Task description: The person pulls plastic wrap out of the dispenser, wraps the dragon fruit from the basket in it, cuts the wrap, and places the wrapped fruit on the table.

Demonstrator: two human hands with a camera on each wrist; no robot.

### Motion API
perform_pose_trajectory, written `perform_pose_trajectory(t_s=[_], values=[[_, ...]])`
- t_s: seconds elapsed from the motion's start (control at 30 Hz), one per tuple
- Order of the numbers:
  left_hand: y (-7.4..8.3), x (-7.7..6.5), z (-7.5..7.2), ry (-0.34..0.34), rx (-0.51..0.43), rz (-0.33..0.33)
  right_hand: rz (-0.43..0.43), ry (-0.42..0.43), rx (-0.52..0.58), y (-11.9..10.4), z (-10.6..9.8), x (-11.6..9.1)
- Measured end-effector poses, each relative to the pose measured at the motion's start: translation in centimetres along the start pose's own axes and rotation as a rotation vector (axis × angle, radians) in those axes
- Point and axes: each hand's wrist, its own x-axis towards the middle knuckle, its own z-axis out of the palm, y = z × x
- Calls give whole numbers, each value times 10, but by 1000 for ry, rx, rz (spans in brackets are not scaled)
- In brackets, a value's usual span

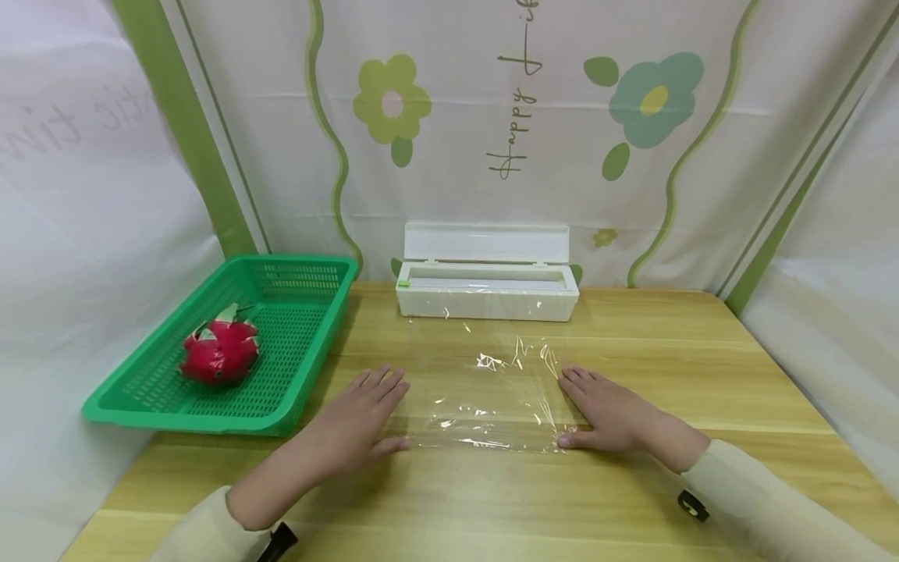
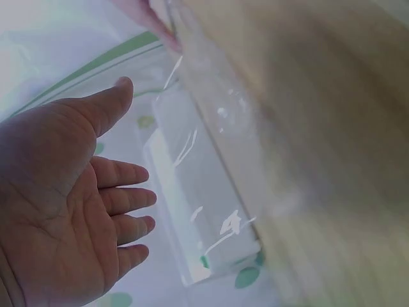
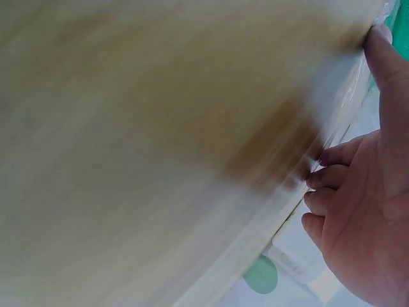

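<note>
A clear sheet of cling film (image 1: 485, 402) lies on the wooden table, running toward me from a white cling film box (image 1: 488, 304) whose lid (image 1: 487, 243) stands raised. Beside the film's left edge is my left hand (image 1: 361, 425), fingers straight and thumb apart; its palm (image 2: 57, 217) faces the left wrist camera with nothing in it. On the opposite side, my right hand (image 1: 614, 414) touches the film's right edge with thumb and fingertips, the fingers extended. In the right wrist view, that hand's fingertips (image 3: 316, 179) meet the tabletop.
At the left, a green plastic basket (image 1: 305, 390) holds a red dragon fruit (image 1: 221, 353). Behind the table (image 1: 485, 515) hangs a white curtain (image 1: 456, 179) with flower prints, and similar cloth flanks both sides. The box stands close to the back edge.
</note>
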Motion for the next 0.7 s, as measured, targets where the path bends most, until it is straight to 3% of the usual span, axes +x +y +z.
perform_pose_trajectory(t_s=[0.27,0.43,0.7], values=[[-10,-8,-26,77,27,-18,-26,32,-17,-2,-1,-2],[-20,-16,-48,130,25,-80,-27,18,-20,-2,-2,-2],[-50,-28,-76,141,33,-178,-20,1,-12,-2,-2,-3]])
